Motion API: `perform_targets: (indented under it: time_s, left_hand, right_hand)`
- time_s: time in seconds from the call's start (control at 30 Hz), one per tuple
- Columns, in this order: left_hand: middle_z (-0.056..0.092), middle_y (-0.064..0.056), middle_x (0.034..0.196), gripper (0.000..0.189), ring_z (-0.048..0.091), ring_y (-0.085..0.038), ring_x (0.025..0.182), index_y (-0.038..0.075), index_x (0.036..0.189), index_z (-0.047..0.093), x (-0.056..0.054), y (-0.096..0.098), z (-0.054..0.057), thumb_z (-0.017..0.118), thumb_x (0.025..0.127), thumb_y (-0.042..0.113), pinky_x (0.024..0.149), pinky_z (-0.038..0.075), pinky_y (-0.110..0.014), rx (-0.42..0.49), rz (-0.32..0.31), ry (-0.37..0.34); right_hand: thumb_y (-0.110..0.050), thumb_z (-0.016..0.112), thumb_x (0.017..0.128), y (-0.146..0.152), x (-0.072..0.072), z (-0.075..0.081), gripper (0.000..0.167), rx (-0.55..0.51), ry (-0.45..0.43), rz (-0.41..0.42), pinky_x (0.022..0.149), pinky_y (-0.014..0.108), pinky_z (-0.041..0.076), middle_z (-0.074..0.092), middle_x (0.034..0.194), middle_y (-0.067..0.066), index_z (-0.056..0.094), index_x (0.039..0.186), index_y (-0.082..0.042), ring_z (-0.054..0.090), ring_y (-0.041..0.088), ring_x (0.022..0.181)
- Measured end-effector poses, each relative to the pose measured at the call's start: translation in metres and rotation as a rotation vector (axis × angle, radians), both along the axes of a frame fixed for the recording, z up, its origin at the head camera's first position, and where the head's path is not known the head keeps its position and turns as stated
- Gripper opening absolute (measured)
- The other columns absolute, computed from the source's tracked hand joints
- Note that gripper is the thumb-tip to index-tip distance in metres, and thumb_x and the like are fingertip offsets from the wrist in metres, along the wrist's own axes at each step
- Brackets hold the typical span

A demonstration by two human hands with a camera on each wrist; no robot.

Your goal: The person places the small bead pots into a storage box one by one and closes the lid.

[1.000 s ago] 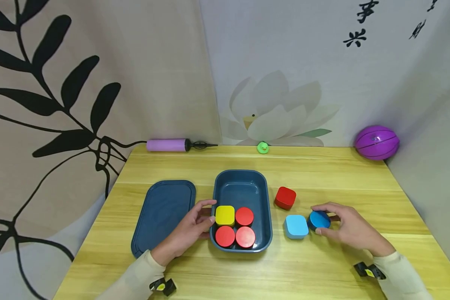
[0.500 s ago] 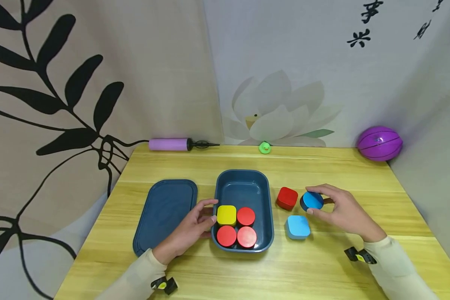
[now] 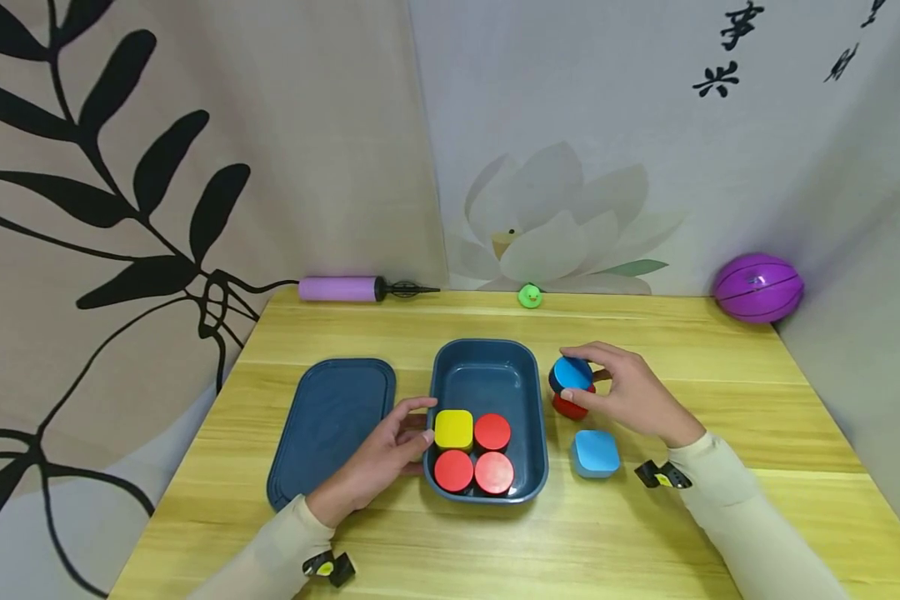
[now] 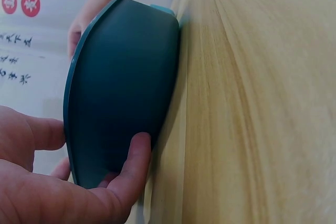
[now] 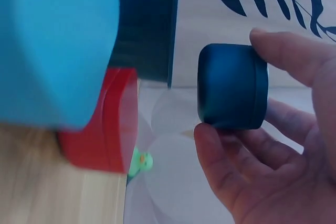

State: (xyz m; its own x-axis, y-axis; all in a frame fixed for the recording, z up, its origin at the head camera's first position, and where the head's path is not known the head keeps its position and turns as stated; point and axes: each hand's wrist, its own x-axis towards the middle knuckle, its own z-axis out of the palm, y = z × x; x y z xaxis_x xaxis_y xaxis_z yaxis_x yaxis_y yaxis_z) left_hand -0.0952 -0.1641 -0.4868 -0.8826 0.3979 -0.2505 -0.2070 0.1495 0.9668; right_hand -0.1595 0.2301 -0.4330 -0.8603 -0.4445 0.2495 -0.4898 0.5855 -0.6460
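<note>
My left hand (image 3: 381, 454) holds the left side of a dark blue rectangular container (image 3: 504, 352), with a finger pressed on its outer wall (image 4: 123, 72). Inside the container's near half sit a yellow square block (image 3: 453, 430) and three red round blocks (image 3: 492, 432). My right hand (image 3: 630, 392) pinches a blue round block (image 5: 231, 87) between thumb and fingers. In the head view this block overlaps a red square block (image 3: 570, 408); the right wrist view shows it raised apart from the red one (image 5: 113, 129). Nearer stands a light blue square block (image 3: 596, 454).
A dark blue lid (image 3: 330, 429) lies left of the container on the wooden table (image 3: 645, 533). Along the back edge are a purple hand pump (image 3: 341, 288), a small green duck (image 3: 529, 296) and a purple ball (image 3: 759, 288). Fabric walls rise behind.
My right hand has lifted the blue round block from beside the light blue block and carried it back and left, over the red square block. My left hand stays at the container.
</note>
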Motion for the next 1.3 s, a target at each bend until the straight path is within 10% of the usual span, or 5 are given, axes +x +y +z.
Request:
perform_targets:
  time_s: [0.77,1.3]
  left_hand:
    - [0.045,-0.023,0.157,0.054,0.058,-0.031,0.129,0.021,0.161,0.038,0.001,-0.003,0.001,0.058,0.111,0.023,0.093,0.061,-0.044,0.001,0.011,-0.016]
    - [0.043,-0.024,0.159,0.054,0.057,-0.033,0.134,0.022,0.161,0.036,-0.002,-0.002,0.0,0.057,0.111,0.026,0.095,0.061,-0.045,0.015,-0.018,-0.016]
  right_hand:
    - [-0.035,0.083,0.093,-0.11,-0.022,-0.01,0.062,0.15,-0.067,0.224,0.096,0.039,0.061,0.066,0.143,0.01,0.063,0.145,-0.008,0.067,0.023,0.118]
    - [-0.031,0.078,0.098,-0.147,-0.026,-0.025,0.049,0.261,-0.069,0.237,0.098,0.035,0.058,0.072,0.131,0.006,0.067,0.14,-0.008,0.065,0.016,0.108]
